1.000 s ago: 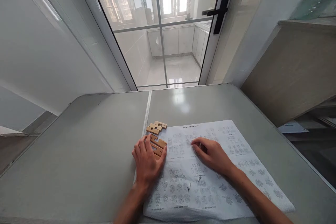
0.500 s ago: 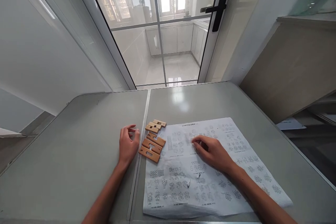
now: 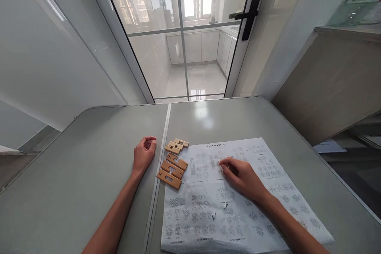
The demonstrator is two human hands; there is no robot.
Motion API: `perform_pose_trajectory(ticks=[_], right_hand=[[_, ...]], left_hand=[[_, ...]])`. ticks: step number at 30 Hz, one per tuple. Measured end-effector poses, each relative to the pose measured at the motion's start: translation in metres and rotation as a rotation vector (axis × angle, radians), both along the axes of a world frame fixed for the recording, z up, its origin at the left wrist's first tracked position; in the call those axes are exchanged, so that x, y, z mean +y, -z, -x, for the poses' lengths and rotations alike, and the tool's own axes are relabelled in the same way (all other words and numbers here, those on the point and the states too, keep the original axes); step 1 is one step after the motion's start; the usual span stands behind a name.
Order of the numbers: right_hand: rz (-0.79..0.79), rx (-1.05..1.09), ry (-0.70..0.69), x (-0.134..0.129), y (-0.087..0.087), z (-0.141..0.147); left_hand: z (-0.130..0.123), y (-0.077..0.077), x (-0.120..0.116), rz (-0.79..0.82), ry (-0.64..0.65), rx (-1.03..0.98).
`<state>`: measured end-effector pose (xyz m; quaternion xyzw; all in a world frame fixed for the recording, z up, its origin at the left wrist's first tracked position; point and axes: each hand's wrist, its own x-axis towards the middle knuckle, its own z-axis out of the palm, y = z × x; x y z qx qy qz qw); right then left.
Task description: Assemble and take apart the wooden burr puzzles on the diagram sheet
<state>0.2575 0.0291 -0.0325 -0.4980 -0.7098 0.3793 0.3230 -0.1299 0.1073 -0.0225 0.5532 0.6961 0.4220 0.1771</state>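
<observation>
Several flat wooden pieces with cut-outs lie by the table seam; the darker ones (image 3: 169, 178) bear numbers, and lighter ones (image 3: 172, 149) lie just beyond them. A large printed sheet (image 3: 208, 190) with rows of small diagrams spreads to their right, its left part close to the pieces. Left of the pieces, my left hand (image 3: 144, 154) rests on the table with its fingers curled in and nothing seen in them. My right hand (image 3: 242, 176) lies on the sheet, thumb and fingertips brought together; whatever may be between them is too small to make out.
The grey table (image 3: 89, 182) has a pale seam running front to back. Beyond its far edge stands a glass door with a black handle (image 3: 250, 16). A shelf unit (image 3: 336, 83) stands at the right.
The fingers of my left hand have curled in, and that hand has shifted slightly left. My right hand has barely moved. The camera view has tilted slightly.
</observation>
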Motion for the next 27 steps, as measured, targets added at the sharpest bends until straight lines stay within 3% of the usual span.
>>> perform_pose_trajectory(ticks=[27], right_hand=[[0.068,0.038,0.062,0.001,-0.002,0.003]], left_hand=[[-0.008,-0.007,-0.009,0.083,0.073,0.212]])
